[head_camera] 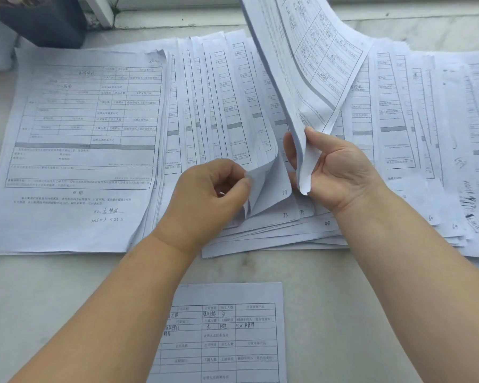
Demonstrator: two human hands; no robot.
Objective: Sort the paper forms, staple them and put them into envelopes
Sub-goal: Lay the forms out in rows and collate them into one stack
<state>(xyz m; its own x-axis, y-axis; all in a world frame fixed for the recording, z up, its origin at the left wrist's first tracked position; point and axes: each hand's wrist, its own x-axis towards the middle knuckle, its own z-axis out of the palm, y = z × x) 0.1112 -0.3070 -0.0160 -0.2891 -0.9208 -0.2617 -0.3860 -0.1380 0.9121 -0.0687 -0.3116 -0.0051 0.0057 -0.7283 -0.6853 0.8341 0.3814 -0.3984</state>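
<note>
Paper forms [260,111] lie fanned in overlapping rows across the bench [67,294], filling the upper half of the frame, with a squared stack [75,150] at left and a single sheet [227,333] at bottom centre. Sorting step, I judge; no stapler or envelope in view. My right hand [335,172] pinches a raised sheaf [310,64] by its lower corner, thumb on top. My left hand [208,194] pinches the curled corner of a fanned sheet [263,186]. Next move likely needs slotting or pulling by number without upsetting the fan. Readable: handwritten corner numbers 29, 33, 35, 40, 60; a date "3 月 23 日" on the left stack. Printed text too blurred.
</note>
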